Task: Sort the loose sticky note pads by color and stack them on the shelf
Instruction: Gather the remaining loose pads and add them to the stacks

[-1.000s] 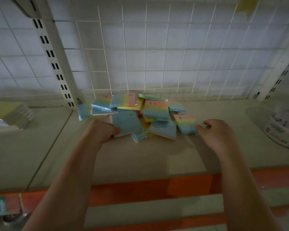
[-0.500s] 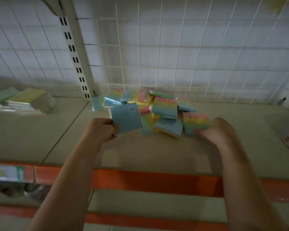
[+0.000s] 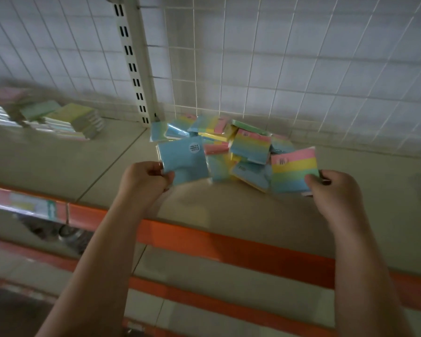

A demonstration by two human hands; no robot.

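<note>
The left hand point(image 3: 145, 177) holds a blue pad point(image 3: 184, 161) by its bottom left corner. The grip is tight: thumb and fingers pinch the pad, and it sits tilted, lifted a little above the shelf point(image 3: 229, 207). The blue pad has a small round sticker near its top.

The right hand point(image 3: 333, 188) holds a striped pad point(image 3: 293, 172) by its right edge. That grip is clamped on too, with the fingers curled round the edge. The stripes go pink, yellow, green and blue from top to bottom.

Between and behind the two hands lies a messy pile of pads point(image 3: 236, 142) on the shelf, close to the white wire wall point(image 3: 301, 69). Some are blue and some are striped, and they lie on top of each other.

Far to the left on the shelf are neat stacks of pads point(image 3: 68, 120), well apart from the pile. A white post with slots point(image 3: 134, 59) stands between the stacks and the pile. The front edge of the shelf is orange point(image 3: 229, 244).
</note>
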